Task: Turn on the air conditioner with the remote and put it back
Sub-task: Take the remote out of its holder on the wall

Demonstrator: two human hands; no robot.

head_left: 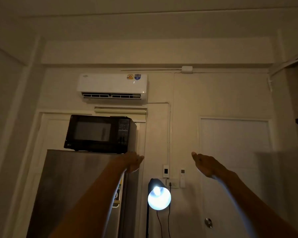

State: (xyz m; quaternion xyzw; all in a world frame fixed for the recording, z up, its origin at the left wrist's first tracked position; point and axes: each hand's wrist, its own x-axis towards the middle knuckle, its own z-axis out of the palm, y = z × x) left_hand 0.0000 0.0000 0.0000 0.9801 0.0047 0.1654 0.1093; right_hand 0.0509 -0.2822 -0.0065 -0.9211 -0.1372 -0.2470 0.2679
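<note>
The white air conditioner (112,86) hangs high on the wall, its lower flap open. The white remote (182,177) sits upright in a holder on the wall, to the right of the switch plate. My left hand (133,162) is stretched forward in front of the fridge's top corner, flat, holding nothing. My right hand (205,163) is also stretched forward, flat and empty, just above and to the right of the remote, not touching it.
A black microwave (100,133) stands on a grey fridge (72,191) at the left. A lit lamp (159,197) on a black pole stands below the wall switches (170,183). A white door (234,169) with a round knob is at the right.
</note>
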